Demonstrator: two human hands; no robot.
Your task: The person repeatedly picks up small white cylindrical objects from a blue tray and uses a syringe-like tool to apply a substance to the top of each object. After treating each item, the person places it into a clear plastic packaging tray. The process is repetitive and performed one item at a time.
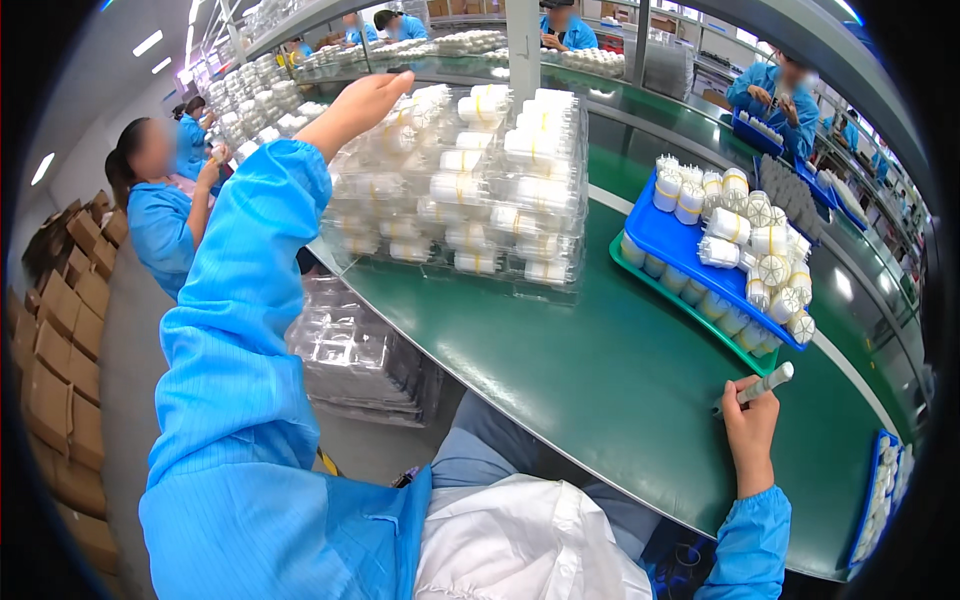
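Note:
My left hand reaches over the far left of a stack of clear plastic trays. Its fingers are stretched out; their undersides are hidden, and I see nothing held in them. Inside the trays lie many bundles of white cylindrical parts tied with yellow bands. My right hand is closed round a thick, pale marker pen, tilted above the green worktop. Just beyond that hand, a blue tray of similar white bundles sits on a green tray that also holds bundles.
Empty clear trays are stacked below the table edge at left. Another blue tray lies at the far right. Cardboard boxes line the left wall. A co-worker in blue stands at left; others work across the line. A post rises behind the trays.

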